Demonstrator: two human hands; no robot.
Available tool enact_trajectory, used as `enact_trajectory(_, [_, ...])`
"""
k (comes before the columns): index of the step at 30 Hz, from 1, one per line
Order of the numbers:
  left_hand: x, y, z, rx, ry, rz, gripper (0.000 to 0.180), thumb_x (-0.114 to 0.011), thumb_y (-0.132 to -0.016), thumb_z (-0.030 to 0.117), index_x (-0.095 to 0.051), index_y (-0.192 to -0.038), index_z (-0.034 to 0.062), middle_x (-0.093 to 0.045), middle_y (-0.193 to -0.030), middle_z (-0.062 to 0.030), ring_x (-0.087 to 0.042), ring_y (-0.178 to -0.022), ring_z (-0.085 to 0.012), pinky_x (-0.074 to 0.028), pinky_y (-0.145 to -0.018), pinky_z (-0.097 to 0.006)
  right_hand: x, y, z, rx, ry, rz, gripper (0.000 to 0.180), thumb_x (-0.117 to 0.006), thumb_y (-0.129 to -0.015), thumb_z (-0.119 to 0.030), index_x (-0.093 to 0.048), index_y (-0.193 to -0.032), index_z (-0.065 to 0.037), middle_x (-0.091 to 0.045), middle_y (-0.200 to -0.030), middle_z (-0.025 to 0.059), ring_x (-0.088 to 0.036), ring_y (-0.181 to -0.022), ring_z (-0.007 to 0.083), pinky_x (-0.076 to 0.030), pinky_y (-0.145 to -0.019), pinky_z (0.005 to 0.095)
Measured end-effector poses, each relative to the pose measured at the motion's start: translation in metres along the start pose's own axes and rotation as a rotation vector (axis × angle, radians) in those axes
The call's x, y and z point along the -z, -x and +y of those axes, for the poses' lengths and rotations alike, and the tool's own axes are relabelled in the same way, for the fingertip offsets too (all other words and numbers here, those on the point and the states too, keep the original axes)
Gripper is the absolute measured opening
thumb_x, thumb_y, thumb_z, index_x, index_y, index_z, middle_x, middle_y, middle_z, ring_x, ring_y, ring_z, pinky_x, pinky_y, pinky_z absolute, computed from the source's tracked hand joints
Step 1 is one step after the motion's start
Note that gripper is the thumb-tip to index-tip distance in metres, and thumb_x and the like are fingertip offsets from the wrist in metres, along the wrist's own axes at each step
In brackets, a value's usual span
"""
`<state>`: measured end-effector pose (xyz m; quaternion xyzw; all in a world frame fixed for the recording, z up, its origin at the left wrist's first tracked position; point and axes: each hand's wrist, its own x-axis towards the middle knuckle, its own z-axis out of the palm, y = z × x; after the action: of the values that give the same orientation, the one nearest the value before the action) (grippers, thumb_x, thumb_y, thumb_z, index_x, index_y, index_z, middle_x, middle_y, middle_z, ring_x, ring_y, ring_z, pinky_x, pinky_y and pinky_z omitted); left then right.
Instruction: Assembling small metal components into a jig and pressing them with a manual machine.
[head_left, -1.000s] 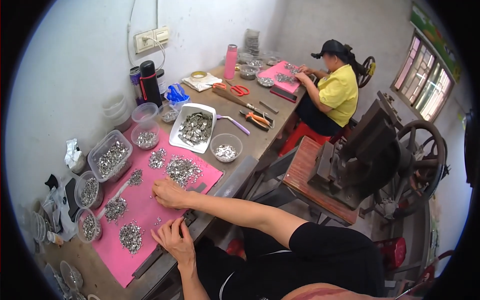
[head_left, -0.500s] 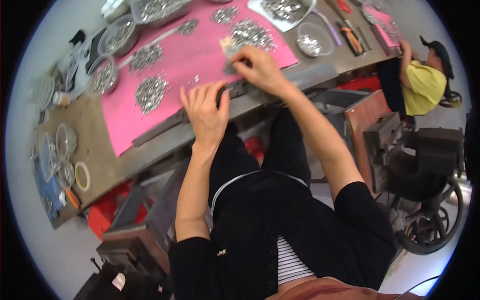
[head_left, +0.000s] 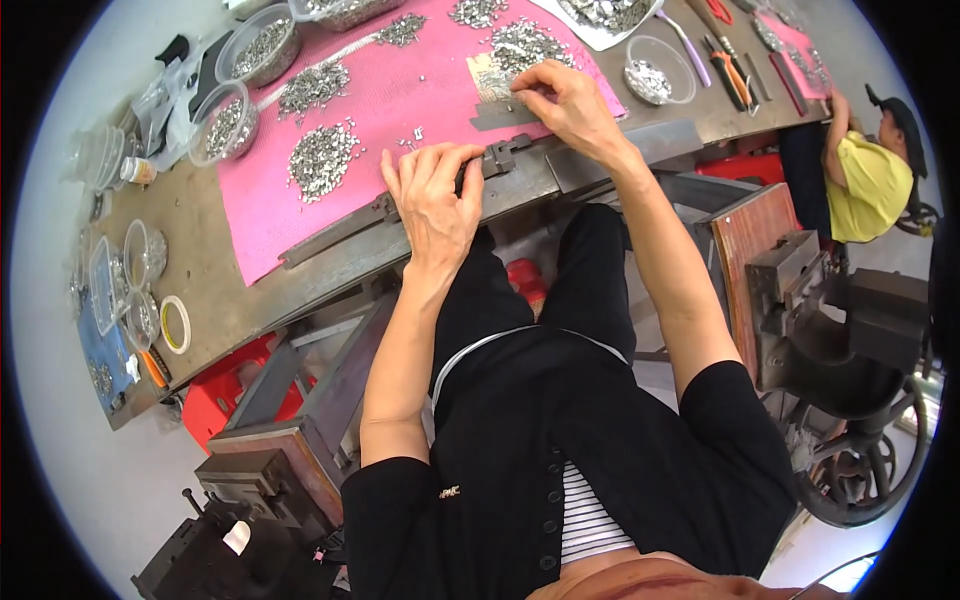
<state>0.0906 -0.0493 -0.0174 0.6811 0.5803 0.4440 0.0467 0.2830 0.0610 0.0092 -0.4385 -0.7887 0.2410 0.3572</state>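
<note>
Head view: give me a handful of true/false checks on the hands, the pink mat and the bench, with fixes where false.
1. The left hand lies flat at the near edge of the bench. True.
2. The right hand holds orange-handled pliers. False: it pinches at small metal parts on the pink mat; the pliers lie farther along the bench.
3. Heaps of small silvery parts lie on the pink mat. True.
4. The tape roll sits on the pink mat. False: it lies on bare bench, off the mat.
5. A co-worker in a yellow shirt sits at the same bench. True.
</note>
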Motion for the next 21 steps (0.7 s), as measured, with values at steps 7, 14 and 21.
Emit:
enact_trajectory(7, [0.001, -0.004, -0.002, -0.005, 0.014, -0.029, 0.018, -0.074, -0.083, 0.013, -0.073, -0.102, 0.0124, -0.068, -0.098, -0.0042, -0.06, -0.102, -0.0259, -0.026, -0.115, -0.06, -0.007, 0.005, 0.004, 0.132, 0.163, -0.032, 0.012, -0.07, -0.086, -0.01, -0.07, -0.094, 0.0, -0.064, -0.087, 0.0128, -0.066, -0.082, 0.0311, -0.053, -0.075, 0.0402])
enact_trajectory(14, [-0.002, -0.002, -0.008, -0.015, 0.032, 0.004, 0.017, -0.072, -0.086, 0.013, -0.072, -0.103, 0.0103, -0.068, -0.098, -0.0054, -0.061, -0.1, -0.0272, -0.027, -0.115, -0.059, -0.012, 0.015, -0.007, 0.276, 0.272, 0.065, 0.008, -0.067, -0.089, -0.011, -0.068, -0.092, -0.004, -0.063, -0.088, 0.0097, -0.063, -0.087, 0.0299, -0.046, -0.078, 0.0422])
enact_trajectory(21, [0.003, 0.0, -0.007, 0.006, 0.067, 0.041, 0.016, -0.072, -0.088, 0.011, -0.07, -0.104, 0.0092, -0.067, -0.099, -0.0059, -0.062, -0.097, -0.0268, -0.029, -0.115, -0.057, -0.038, 0.038, -0.028, 0.317, 0.123, 0.061, 0.003, -0.067, -0.089, -0.005, -0.067, -0.092, -0.004, -0.062, -0.088, 0.0083, -0.06, -0.087, 0.0273, -0.045, -0.078, 0.038])
